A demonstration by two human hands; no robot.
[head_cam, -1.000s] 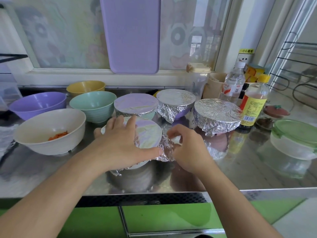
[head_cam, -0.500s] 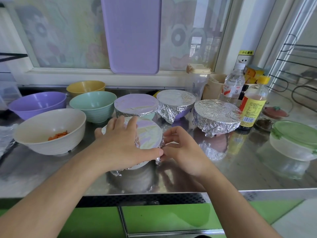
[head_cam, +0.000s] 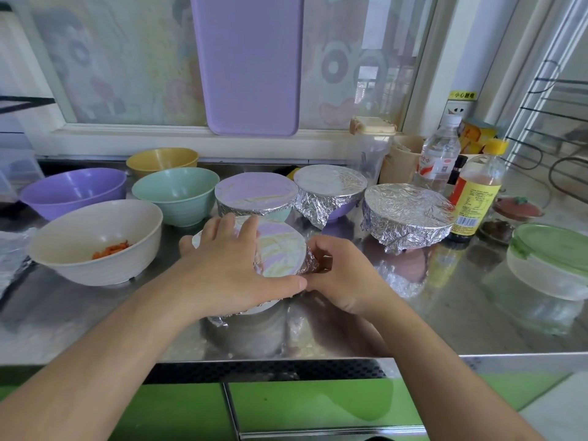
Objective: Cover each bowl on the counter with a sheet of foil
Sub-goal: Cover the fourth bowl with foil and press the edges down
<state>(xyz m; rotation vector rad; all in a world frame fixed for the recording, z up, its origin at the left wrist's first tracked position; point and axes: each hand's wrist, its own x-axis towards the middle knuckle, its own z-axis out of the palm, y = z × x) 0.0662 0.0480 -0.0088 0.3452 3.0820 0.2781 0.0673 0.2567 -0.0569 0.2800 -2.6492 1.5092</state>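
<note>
- Spanning the whole width, the steel counter [head_cam: 445,313] carries every bowl, with a lilac board [head_cam: 248,58] leaning on the window at 12 o'clock.
- White bowl [head_cam: 95,240] at 9 o'clock holds orange shreds and is bare; purple bowl [head_cam: 73,192], teal bowl [head_cam: 178,195] and yellow bowl [head_cam: 162,157] behind it are bare too.
- Three wrapped bowls sit from 12 to 2 o'clock: left one [head_cam: 254,195], middle one [head_cam: 331,186], right one [head_cam: 407,211].
- Centre bowl [head_cam: 280,249] is capped with foil [head_cam: 305,265], its edges crimped down at 3 and 6 o'clock.
- Left hand [head_cam: 232,265] lies flat on the foil top, fingers straight and spread, thumb along the near rim.
- Right hand [head_cam: 337,275] curls its fingers round the foil at the bowl's 3 o'clock side, pinching it against the wall.
- Sauce bottle [head_cam: 477,192] and water bottle [head_cam: 439,154] stand at 2 o'clock; a green-lidded tub [head_cam: 553,259] sits at 3 o'clock.
</note>
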